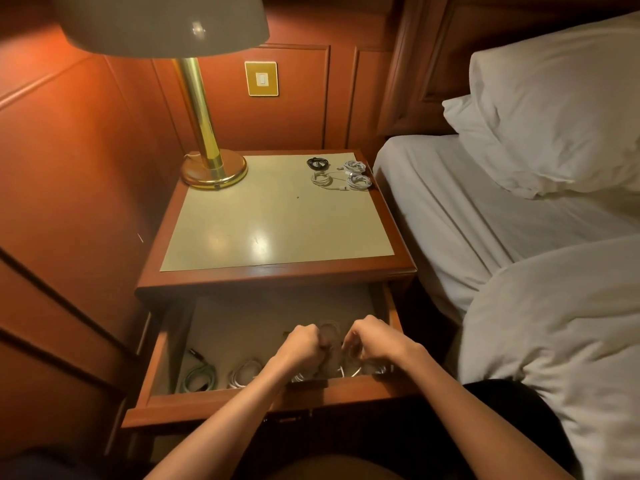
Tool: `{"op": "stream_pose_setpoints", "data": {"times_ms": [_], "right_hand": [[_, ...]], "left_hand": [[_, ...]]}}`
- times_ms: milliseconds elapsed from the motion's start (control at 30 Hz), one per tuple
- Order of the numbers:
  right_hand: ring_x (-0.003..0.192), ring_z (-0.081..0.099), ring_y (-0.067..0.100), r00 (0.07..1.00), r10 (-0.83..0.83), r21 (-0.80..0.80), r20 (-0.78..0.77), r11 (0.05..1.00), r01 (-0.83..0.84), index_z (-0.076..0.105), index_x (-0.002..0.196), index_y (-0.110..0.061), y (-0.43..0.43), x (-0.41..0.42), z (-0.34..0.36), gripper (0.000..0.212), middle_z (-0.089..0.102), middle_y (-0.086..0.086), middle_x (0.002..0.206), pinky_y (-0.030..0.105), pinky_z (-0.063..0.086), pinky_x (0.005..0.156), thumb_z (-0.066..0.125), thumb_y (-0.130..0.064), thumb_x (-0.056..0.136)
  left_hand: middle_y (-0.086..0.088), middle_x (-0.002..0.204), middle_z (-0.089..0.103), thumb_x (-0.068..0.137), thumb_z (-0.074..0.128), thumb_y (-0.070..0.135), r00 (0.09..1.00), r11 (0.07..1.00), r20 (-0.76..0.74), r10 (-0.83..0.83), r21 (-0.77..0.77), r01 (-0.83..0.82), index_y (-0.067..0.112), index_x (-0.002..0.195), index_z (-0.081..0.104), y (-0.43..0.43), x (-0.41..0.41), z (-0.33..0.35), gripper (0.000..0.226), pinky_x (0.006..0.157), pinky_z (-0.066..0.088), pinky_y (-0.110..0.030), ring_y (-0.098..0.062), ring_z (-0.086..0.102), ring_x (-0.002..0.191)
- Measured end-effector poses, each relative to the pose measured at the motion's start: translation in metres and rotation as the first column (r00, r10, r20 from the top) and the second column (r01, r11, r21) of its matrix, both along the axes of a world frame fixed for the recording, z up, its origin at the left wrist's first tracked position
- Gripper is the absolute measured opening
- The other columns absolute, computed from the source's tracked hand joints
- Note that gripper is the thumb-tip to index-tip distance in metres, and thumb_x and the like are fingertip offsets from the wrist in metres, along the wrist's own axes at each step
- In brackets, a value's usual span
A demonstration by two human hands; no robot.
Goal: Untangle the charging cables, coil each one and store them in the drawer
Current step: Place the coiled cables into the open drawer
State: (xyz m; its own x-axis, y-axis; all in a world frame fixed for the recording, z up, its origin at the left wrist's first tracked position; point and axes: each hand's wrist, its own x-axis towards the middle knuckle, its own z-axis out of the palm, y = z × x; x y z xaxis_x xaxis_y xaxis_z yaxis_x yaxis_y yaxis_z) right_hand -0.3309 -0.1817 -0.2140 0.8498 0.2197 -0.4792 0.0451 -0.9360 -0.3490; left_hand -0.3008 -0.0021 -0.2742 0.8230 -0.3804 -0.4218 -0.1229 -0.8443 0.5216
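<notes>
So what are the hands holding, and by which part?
Left hand and right hand grip a blurred cable over the drawer; the part cannot be told.

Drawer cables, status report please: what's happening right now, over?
Left hand, right hand gripping blurred cable at open drawer. Four coils waiting on nightstand. Nothing blocking.

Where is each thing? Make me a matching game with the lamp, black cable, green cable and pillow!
Things:
1. lamp
2. black cable
3. green cable
4. pillow

Places:
A. inside the open drawer
B. on the bed
C. nightstand top, back left
D. nightstand top, back right

Pairs: 1-C, 2-D, 3-A, 4-B.
</notes>
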Motion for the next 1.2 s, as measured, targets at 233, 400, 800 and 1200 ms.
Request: {"op": "stream_pose_setpoints", "data": {"times_ms": [233,400,800,1200], "right_hand": [[0.103,0.068,0.014,0.999,-0.025,0.043,0.036,0.999,0.024,0.075,0.109,-0.021,-0.002,-0.003,-0.013,0.035,0.073,0.0,0.111,0.029,0.055,0.094,0.062,0.004,0.088],[0.106,0.066,0.008,0.994,0.03,0.086,-0.109,0.996,-0.021,0.073,0.117,-0.025,-0.011,-0.002,-0.011,0.047,0.071,-0.006,0.115,0.023,0.055,0.089,0.063,0.005,0.082],[0.098,0.071,0.013,0.995,-0.068,0.065,0.075,0.996,0.063,0.08,0.102,-0.015,0.021,0.004,-0.032,0.02,0.077,0.001,0.103,0.025,0.054,0.093,0.07,-0.005,0.088],[0.097,0.07,0.024,0.989,0.1,-0.067,0.105,0.993,-0.093,0.079,0.104,-0.019,0.03,-0.002,-0.029,0.025,0.076,0.003,0.104,0.032,0.055,0.087,0.06,-0.011,0.09]], "left_hand": [[-0.009,0.087,0.071,0.084,0.055,0.019,0.995,0.997,0.064,-0.071,0.0,0.071,0.017,0.094,0.074,-0.005,-0.009,0.003,0.021,0.069,0.057,-0.038,-0.028,0.067,0.078],[-0.007,0.097,0.073,0.088,0.054,0.009,0.984,0.984,0.014,-0.177,-0.02,0.177,0.016,0.104,0.074,0.008,-0.011,-0.002,0.027,0.07,0.055,-0.037,-0.023,0.067,0.083],[-0.001,0.088,0.075,0.063,0.054,0.024,1.0,1.0,0.023,-0.016,-0.017,0.017,0.022,0.092,0.077,0.019,0.003,-0.001,0.038,0.072,0.061,-0.037,-0.018,0.071,0.08],[-0.003,0.083,0.07,0.081,0.053,0.017,0.976,0.995,0.193,0.103,-0.002,-0.104,0.018,0.083,0.068,0.015,0.006,0.003,0.015,0.063,0.057,-0.04,-0.028,0.067,0.075]]}}
